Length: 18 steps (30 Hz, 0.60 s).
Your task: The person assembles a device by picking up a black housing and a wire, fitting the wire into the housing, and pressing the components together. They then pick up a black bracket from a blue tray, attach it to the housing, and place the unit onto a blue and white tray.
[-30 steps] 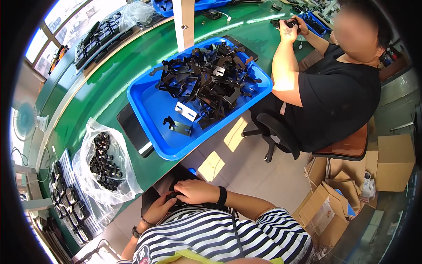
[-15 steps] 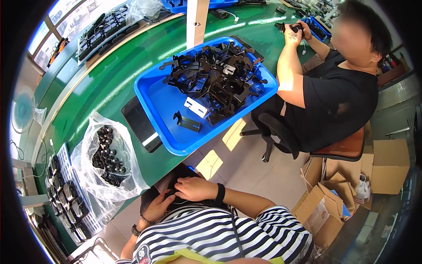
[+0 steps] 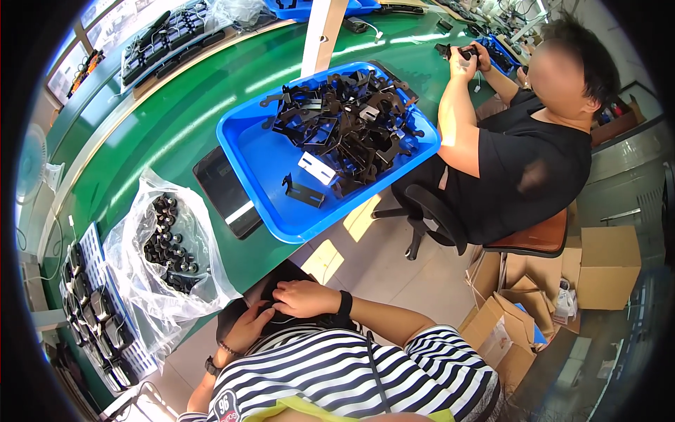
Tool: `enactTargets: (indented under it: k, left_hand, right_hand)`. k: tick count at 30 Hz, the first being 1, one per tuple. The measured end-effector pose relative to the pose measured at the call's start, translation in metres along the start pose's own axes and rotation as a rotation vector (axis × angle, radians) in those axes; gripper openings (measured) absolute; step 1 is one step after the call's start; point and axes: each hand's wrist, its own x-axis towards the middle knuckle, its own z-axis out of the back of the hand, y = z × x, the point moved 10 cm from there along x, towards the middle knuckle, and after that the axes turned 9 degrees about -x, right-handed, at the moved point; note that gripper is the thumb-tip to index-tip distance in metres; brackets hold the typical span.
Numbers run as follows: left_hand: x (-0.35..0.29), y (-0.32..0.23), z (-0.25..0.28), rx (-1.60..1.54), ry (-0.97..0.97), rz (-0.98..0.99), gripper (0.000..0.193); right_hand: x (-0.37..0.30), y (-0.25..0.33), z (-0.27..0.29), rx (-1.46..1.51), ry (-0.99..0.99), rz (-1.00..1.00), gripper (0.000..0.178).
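Observation:
My left hand (image 3: 246, 327) and my right hand (image 3: 306, 299) rest together in my lap, just below the front edge of the green table (image 3: 176, 126). Both close on a dark black object (image 3: 261, 294) that lies on my lap; its shape is mostly hidden by my fingers. My left wrist has a thin bracelet, my right wrist a black band. A clear plastic bag of small black round parts (image 3: 169, 243) lies on the table just beyond my left hand.
A blue tray (image 3: 264, 165) heaped with black metal brackets overhangs the table edge, partly over a flat black slab (image 3: 221, 193). A white rack of black parts (image 3: 95, 302) stands at left. A seated co-worker (image 3: 524, 165) handles a black piece. Cardboard boxes (image 3: 608, 264) stand on the floor.
My hands stay together on the dark object in my lap, fingers shifting only slightly. The view has drifted a little, so the tray and bag sit slightly lower and further right.

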Motion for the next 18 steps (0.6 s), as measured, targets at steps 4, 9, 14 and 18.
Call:
enactTargets:
  k: [4, 9, 14, 18]
  left_hand:
    - [-0.001, -0.001, 0.003, 0.001, 0.004, -0.007, 0.052]
    - [-0.006, -0.001, 0.008, -0.161, 0.034, -0.05, 0.049]
    - [-0.009, 0.005, 0.016, -0.661, 0.098, -0.156, 0.052]
    - [-0.016, -0.011, 0.029, -0.713, 0.186, -0.294, 0.053]
  right_hand:
    - [0.003, -0.002, 0.0, 0.046, 0.087, -0.057, 0.034]
    - [0.003, 0.004, 0.011, 0.129, 0.209, -0.134, 0.041]
    - [0.013, 0.03, 0.026, 0.103, 0.197, -0.113, 0.046]
    - [0.02, 0.058, 0.052, -0.014, -0.078, -0.042, 0.046]
